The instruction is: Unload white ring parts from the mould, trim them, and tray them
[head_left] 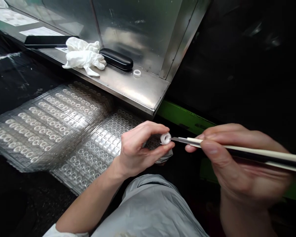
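My left hand [140, 146] pinches a small white ring [165, 138] between thumb and fingertips, held above the near clear tray [98, 154]. My right hand [234, 161] grips a long thin knife-like tool [236, 149] with a pale handle. Its metal tip touches the right side of the ring. Below my hands lies my grey-clad lap.
Two clear plastic trays with several rows of small rings lie on the dark bench, the larger tray [44, 121] to the left. A steel shelf [138, 89] behind holds white gloves [82, 56], a black case [116, 59], one loose ring [137, 73] and papers. A green rail [185, 117] runs at the right.
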Demonstrator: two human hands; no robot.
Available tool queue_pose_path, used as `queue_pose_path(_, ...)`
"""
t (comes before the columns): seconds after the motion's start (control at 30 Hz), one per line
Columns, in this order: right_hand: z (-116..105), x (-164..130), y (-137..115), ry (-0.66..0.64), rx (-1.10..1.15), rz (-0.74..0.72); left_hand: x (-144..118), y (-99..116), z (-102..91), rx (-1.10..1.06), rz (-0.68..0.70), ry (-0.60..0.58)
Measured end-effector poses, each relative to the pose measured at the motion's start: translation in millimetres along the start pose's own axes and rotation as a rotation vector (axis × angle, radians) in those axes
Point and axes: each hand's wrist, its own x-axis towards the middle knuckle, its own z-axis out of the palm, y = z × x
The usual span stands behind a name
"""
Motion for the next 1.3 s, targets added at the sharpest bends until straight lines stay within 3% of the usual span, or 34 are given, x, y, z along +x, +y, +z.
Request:
queue_pose_path(0.23, 5, 6, 9, 0.031, -0.110, -0.127, 3, 3, -4.7, 0.046, 0.010, -0.025)
queue_pose_path(0.43, 2, 10, 9, -0.039, -0.161, -0.186, 5, 0, -5.7, 0.072, 0.030, -0.029)
queue_pose_path(0.53, 6, 8, 8, 0.036, -0.174, -0.163, 5, -2, -4.7, 0.103, 0.075, -0.031)
queue_pose_path(0.77, 17, -6, 6, 0.142, -0.162, 0.048, 8, -5, 0.2, 0.208, 0.195, -0.088)
queue_pose_path(0.97, 28, -14, 13, 0.347, 0.231, 0.404, 2, -15, 6.9, 0.183, 0.223, -0.071)
queue_pose_path(1.03, 24, -17, 24, 0.394, 0.451, 0.591, -3, -16, 11.3, 0.041, 0.072, -0.009)
queue_pose_path(1.13, 12, -22, 42, 0.480, 0.755, 0.818, -10, -15, 21.5, -0.520, -0.469, 0.143)
queue_pose_path(1.2, 2, -26, 49, 0.518, 0.816, 0.845, -13, -13, 29.9, -0.978, -0.833, 0.235)
queue_pose_path(1.3, -6, -28, 43, 0.448, 0.689, 0.703, -16, -10, 41.7, -1.399, -1.108, 0.358)
